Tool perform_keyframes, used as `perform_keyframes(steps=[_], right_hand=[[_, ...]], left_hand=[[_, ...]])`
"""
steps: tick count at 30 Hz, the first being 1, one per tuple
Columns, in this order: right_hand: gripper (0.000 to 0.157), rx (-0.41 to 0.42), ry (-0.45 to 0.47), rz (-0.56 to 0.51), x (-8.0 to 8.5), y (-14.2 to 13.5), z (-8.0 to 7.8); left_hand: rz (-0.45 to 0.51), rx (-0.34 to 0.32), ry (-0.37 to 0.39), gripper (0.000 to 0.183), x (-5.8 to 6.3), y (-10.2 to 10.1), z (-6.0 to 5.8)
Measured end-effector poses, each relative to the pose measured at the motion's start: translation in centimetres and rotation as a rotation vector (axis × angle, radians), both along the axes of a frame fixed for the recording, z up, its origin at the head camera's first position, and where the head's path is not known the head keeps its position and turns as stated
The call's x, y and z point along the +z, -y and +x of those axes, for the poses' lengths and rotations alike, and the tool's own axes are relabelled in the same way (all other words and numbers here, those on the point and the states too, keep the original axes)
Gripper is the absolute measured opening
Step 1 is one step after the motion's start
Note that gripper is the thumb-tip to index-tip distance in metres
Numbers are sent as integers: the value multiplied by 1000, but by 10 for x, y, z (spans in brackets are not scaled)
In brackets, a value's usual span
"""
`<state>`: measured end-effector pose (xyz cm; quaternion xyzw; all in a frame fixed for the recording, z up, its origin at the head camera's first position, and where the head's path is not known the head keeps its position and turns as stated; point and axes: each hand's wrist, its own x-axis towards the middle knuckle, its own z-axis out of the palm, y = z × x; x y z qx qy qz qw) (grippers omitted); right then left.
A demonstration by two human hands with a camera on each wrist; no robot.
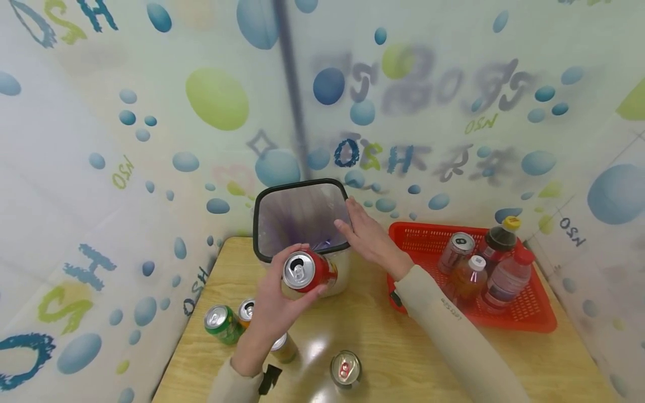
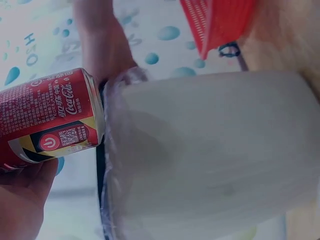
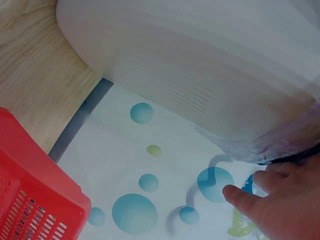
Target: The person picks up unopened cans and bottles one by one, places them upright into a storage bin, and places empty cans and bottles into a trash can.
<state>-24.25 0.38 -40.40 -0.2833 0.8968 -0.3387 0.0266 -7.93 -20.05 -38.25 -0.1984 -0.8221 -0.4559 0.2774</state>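
Note:
My left hand (image 1: pixel 272 308) grips a red Coca-Cola can (image 1: pixel 300 271), its opened top facing the head camera. In the left wrist view the can (image 2: pixel 52 117) lies on its side, one end right at the bin's rim. The pale trash bin (image 1: pixel 256 221) has a black rim and a thin plastic liner (image 2: pixel 116 165) folded over its edge. My right hand (image 1: pixel 374 238) rests on the bin's right rim with fingers extended. In the right wrist view, the fingers of that hand (image 3: pixel 295 202) reach over the lined edge.
A red basket (image 1: pixel 539 316) at the right holds several bottles and a can (image 1: pixel 456 252). On the wooden table (image 1: pixel 403 358) stand a green can (image 1: pixel 224 326), an orange can (image 1: pixel 246 311), a can (image 1: pixel 285 348) by my left wrist and another can (image 1: pixel 345 369) in front. Patterned walls close in behind.

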Motion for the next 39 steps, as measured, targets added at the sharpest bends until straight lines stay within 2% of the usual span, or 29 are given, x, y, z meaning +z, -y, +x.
perform_keyframes(steps=[6, 11, 17, 23, 27, 32, 39], right_hand=[[81, -2, 1, 5, -1, -3, -1], [78, -1, -7, 19, 0, -4, -3], [77, -5, -17, 21, -1, -5, -4], [75, -8, -27, 23, 0, -3, -5], [75, -4, -30, 20, 0, 0, -4], [74, -1, -24, 19, 0, 3, -5], [75, -7, -5, 18, 2, 2, -4]], left_hand=[[7, -10, -54, 80, 12, 3, -12], [-18, 14, -94, 79, 22, 3, -25], [-54, 21, -124, 79, 36, 3, -46], [-96, 72, -101, 76, 53, 6, -72], [-143, 89, -52, 75, 59, 11, -88], [-175, 94, 38, 72, 61, 19, -107], [-196, 118, 275, 74, 61, 30, -130]])
